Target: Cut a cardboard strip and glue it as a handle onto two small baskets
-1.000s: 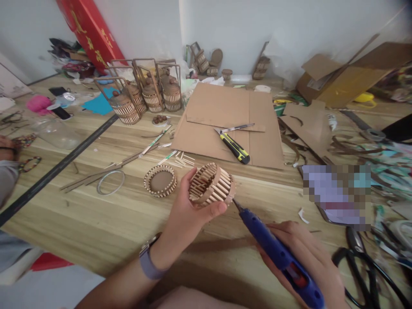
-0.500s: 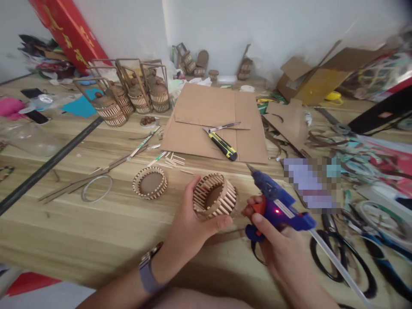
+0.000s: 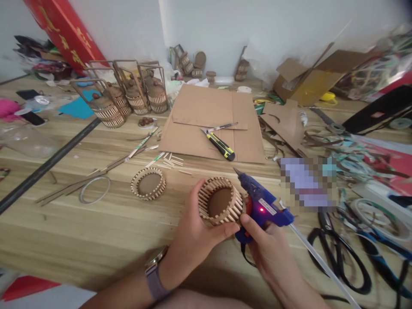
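Observation:
My left hand (image 3: 199, 227) grips a small round basket (image 3: 237, 206) made of pale wooden sticks with a brown base. Its open mouth tilts toward me, showing the brown bottom inside. A blue hot glue gun (image 3: 259, 201) with a lit red light is in my right hand (image 3: 268, 246). The gun's nozzle points up and left, just past the basket's right rim, and a clear glue stick (image 3: 317, 257) juts from its back. Fingers of the right hand come close to the basket; whether they touch it I cannot tell. A second, similar basket (image 3: 132, 189) rests on the table to the left.
Cardboard sheets (image 3: 206, 103) lie ahead, bearing a yellow-black utility knife (image 3: 220, 146) and a pen (image 3: 225, 126). Finished handled baskets (image 3: 109, 113) stand back left. Loose sticks (image 3: 172, 161) and a clear ring (image 3: 85, 193) lie nearby. Scissors (image 3: 337, 253) sit at right.
The glue gun has moved left, up against the basket's right side. The left hand has shifted the basket slightly right and turned its mouth more toward me.

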